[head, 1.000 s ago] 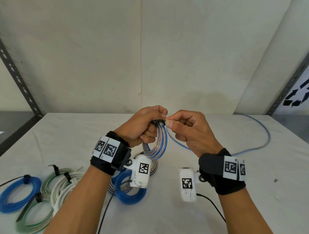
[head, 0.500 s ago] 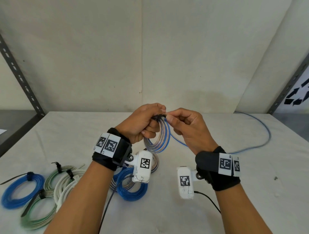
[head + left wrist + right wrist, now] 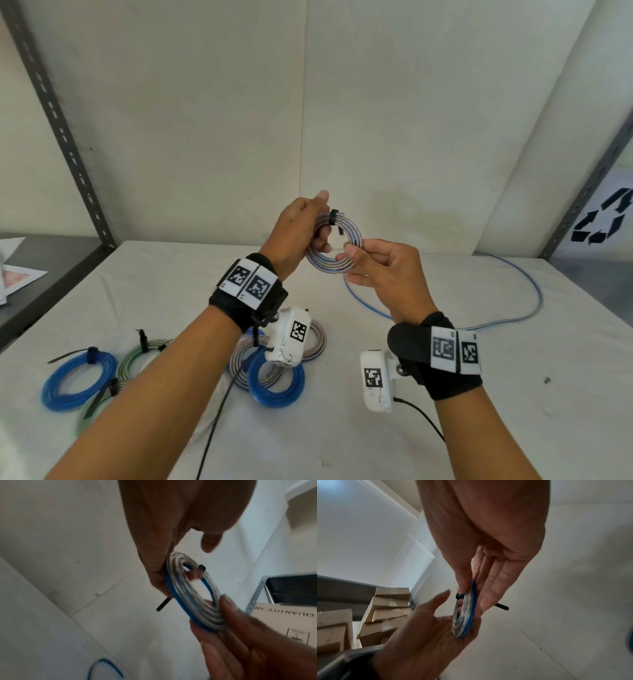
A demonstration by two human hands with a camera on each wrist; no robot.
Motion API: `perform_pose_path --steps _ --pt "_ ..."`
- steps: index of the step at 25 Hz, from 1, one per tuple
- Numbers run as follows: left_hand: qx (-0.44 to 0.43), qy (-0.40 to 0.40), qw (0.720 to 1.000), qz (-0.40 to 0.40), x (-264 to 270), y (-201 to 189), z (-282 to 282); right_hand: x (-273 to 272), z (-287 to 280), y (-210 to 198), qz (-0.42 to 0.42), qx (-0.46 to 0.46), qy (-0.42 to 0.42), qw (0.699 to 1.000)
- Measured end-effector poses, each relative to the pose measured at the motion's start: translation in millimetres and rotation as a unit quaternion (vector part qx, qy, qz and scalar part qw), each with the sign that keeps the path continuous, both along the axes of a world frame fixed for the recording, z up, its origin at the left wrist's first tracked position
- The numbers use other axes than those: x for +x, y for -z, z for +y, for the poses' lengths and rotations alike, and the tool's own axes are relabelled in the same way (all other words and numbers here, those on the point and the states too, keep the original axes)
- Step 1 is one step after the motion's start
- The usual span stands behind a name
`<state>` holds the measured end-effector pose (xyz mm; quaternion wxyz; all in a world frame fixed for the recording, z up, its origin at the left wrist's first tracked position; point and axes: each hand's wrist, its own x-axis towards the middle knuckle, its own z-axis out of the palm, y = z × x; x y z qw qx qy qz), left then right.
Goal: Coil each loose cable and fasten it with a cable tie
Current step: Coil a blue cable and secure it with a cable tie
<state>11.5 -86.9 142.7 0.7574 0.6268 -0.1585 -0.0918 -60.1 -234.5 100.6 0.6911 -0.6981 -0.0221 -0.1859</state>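
Observation:
A small grey-and-blue cable coil (image 3: 357, 236) is held upright above the table, its flat face toward me. A black cable tie (image 3: 334, 218) wraps its top, with the tail (image 3: 163, 605) sticking out. My left hand (image 3: 318, 233) grips the coil's left side, fingers curled through the hole. My right hand (image 3: 349, 253) pinches the lower right rim between thumb and fingers (image 3: 489, 596). In the right wrist view the coil (image 3: 468, 615) appears edge-on. A loose blue-grey cable (image 3: 534, 294) lies in a wide loop on the table to the right.
Several tied coils lie on the white table (image 3: 513, 394) at the left: a blue one (image 3: 78, 383), a green one (image 3: 137, 356), another blue one (image 3: 277, 389) and a grey one (image 3: 317, 339). Metal shelf uprights (image 3: 68, 144) flank the table. Cardboard boxes (image 3: 385, 608) are stacked nearby.
Both hands have risen and the coil has turned from edge-on to face me. My right hand has moved from the tie at the top to the coil's lower right rim.

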Motion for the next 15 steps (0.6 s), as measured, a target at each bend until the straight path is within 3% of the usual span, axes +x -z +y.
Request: perform_pose_path --steps 4,8,10,12,15 --pt "0.043 0.064 0.997 -0.016 -14 16 51 -4 11 -3 0.019 0.020 -0.021 0.999" --pt "0.032 0.035 0.999 -0.003 -23 27 88 -6 37 0 0.039 0.006 -0.068 0.997" --pt "0.061 0.002 0.998 -0.012 -26 30 98 -7 50 -2 0.011 -0.016 -0.047 0.999" --pt "0.097 -0.044 0.994 -0.018 -32 30 106 -5 63 -3 -0.047 -0.107 0.008 0.993" --pt "0.068 -0.014 0.998 0.010 -44 30 118 -11 88 -5 -0.110 -0.321 0.000 0.941"
